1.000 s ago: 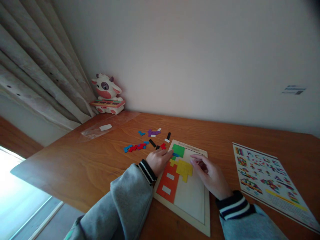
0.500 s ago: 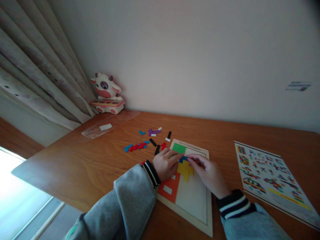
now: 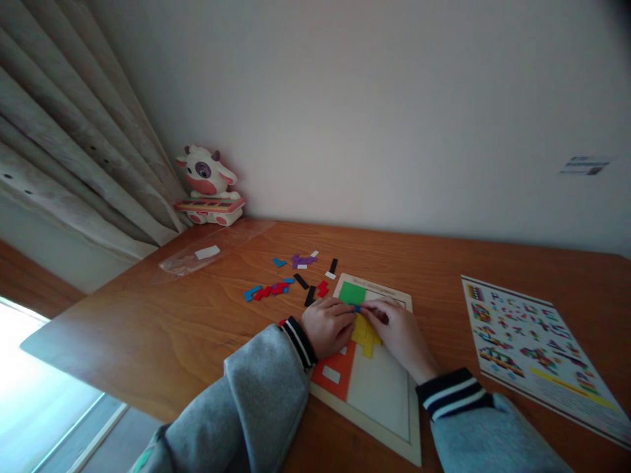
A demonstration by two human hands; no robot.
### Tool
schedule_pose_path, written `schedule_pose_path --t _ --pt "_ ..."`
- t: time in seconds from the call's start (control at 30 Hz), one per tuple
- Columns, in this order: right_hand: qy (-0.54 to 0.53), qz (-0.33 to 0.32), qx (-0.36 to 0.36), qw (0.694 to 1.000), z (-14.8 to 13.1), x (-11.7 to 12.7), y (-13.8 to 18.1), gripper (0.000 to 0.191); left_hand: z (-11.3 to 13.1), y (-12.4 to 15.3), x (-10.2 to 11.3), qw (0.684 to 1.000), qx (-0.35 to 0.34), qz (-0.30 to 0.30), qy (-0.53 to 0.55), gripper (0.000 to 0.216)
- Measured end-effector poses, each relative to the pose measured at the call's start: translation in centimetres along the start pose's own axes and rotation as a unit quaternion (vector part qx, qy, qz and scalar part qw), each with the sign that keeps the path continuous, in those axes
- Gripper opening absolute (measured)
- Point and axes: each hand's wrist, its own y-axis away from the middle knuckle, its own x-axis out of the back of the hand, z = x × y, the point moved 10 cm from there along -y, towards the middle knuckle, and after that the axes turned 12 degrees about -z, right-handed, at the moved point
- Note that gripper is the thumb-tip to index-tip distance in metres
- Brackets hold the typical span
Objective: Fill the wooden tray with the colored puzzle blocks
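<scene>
Cream cloth curtain (image 3: 73, 125) hangs in folds at the far left; next comes a clear plastic bag (image 3: 180, 266) with a white slip (image 3: 207, 252), flat on the brown wooden worktop (image 3: 197, 328); behind it a cow toy (image 3: 207, 174) sits with a little keyboard (image 3: 210, 205), near the wall (image 3: 374, 118); then small flat puzzle pieces (image 3: 266, 292) lie about, blue, red, purple, white and black, some touching; the left hand (image 3: 325, 326) lies over the left side of a pale board (image 3: 382, 401), its fingertips at a small blue piece (image 3: 357, 309), but I cannot tell if they grip it; that piece is near the board's top, between the green patch (image 3: 351, 293) and the yellow patch (image 3: 365, 336); an orange patch (image 3: 340, 387) shows below the left hand; the right hand (image 3: 397, 328) pinches the blue piece's right end; both sleeves are grey with striped cuffs (image 3: 453, 393); farther right lies a picture sheet (image 3: 537, 355), apart from the board; a small label (image 3: 586, 165) is on the wall above.
</scene>
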Motion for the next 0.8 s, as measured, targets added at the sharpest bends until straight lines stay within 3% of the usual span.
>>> schedule_pose_path --t 0.33,0.53,0.8 --pt "0.009 0.053 0.026 0.998 -0.3 0.7 0.6 0.021 0.0 0.0 0.0 1.0 -0.001 -0.007 -0.009 0.024" --pt "-0.029 0.118 -0.02 0.992 0.8 2.5 1.6 0.028 0.0 -0.1 0.0 1.0 0.0 -0.018 -0.004 0.025" --pt "0.004 0.107 -0.027 0.994 1.3 2.4 2.1 0.031 -0.2 0.1 -0.5 1.0 0.007 -0.028 -0.003 0.027"
